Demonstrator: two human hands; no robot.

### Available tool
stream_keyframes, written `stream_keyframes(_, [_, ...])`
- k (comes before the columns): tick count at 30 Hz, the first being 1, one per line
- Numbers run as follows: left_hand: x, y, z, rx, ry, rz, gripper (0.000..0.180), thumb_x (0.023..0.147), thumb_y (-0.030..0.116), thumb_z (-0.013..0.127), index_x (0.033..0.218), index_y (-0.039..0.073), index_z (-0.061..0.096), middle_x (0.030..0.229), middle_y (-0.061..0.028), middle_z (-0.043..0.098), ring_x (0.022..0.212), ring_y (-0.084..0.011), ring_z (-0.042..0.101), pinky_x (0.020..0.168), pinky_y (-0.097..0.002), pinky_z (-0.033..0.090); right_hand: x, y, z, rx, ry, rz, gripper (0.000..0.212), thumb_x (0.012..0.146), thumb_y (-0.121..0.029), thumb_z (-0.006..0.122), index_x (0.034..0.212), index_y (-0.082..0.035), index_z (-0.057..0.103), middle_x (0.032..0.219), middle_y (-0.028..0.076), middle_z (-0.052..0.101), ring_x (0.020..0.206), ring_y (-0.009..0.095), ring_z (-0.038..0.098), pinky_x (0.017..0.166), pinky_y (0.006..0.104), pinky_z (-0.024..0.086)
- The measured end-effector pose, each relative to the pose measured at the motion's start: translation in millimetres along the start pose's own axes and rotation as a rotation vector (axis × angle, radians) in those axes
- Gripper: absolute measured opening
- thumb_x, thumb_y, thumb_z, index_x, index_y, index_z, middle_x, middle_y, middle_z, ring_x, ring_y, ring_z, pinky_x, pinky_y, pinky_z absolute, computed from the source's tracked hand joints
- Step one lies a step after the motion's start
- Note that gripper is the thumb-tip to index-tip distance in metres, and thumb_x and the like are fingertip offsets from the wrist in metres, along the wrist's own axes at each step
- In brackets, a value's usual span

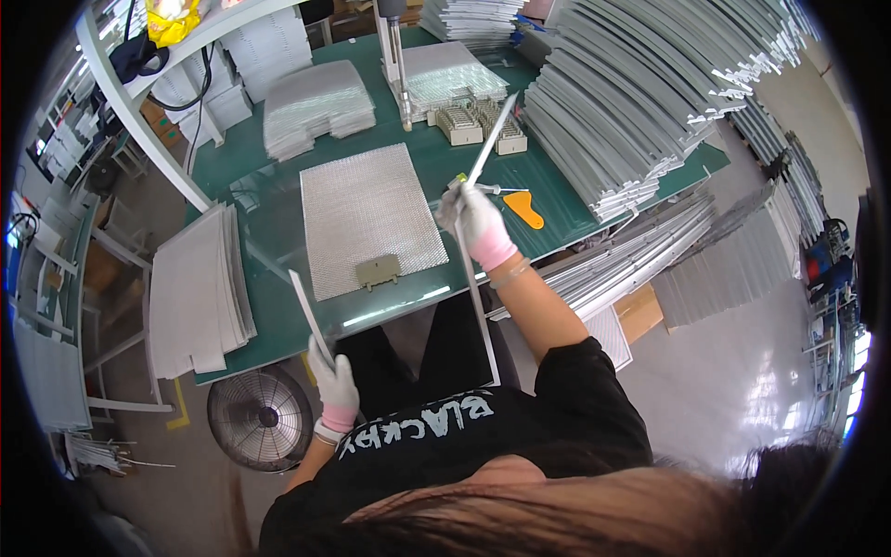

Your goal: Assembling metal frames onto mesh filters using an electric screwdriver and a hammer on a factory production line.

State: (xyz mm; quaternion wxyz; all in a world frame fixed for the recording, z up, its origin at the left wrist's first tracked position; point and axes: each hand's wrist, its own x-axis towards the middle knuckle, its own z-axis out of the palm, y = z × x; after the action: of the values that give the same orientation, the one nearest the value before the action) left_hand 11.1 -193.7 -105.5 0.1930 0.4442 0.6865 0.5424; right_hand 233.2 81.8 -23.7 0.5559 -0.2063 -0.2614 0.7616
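My left hand (336,382), in a white glove with a pink cuff, is closed around a thin white strip (306,304) that slants up toward the table's front edge. My gloved right hand (481,226) is closed over the right part of the table on another white strip (493,141). A long thin strip (479,320) runs from this hand down past the table edge; whether the strips are joined, I cannot tell. Between the hands lies a silvery mesh panel (368,209), with a beige plastic piece (378,271) on its near edge. Beside my right hand are a screwdriver (492,189) and an orange scraper (525,211).
Stacked white sheets (200,288) lean at the green table's (269,227) left end. Mesh panels (317,107) and beige plastic blocks (478,125) sit at the back. A tall fanned stack of grey-white frames (631,102) fills the right. A floor fan (260,418) stands lower left.
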Motion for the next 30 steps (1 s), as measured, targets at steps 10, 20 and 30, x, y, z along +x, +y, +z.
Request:
stream_keyframes(10, [5,13,111,-1.357,-0.587,-0.820,0.039,0.104,0.026,0.045,0.134,0.001,0.045,0.133,-0.0160,0.053,0.124,-0.0311,0.052,0.108,-0.0458,0.041,-84,49,-37,-0.956,-0.169,0.297,0.026,0.101,-0.026,0.047,0.101,-0.002,0.057,0.076,0.004,0.062,0.067,0.012,0.061,0.063,0.0272,0.050])
stream_keyframes(20, [123,18,185,-1.490,-0.463,-0.702,0.019,0.099,0.019,0.056,0.111,0.004,0.056,0.113,-0.0117,0.060,0.106,-0.0246,0.058,0.094,-0.0390,0.050,-120,71,-46,-0.620,-0.069,0.109,0.057,0.103,-0.010,0.035,0.155,-0.004,0.014,0.077,0.004,0.053,0.051,0.007,0.042,0.056,0.0226,0.048])
stream_keyframes(30, [138,15,197,-1.401,-0.431,-0.553,0.022,0.098,0.016,0.057,0.114,0.001,0.058,0.109,-0.0118,0.062,0.102,-0.0225,0.058,0.092,-0.0359,0.047,-109,66,-39,-0.499,-0.107,0.196,0.054,0.103,-0.012,0.035,0.155,-0.008,0.019,0.075,0.003,0.052,0.048,0.006,0.040,0.054,0.0231,0.048])
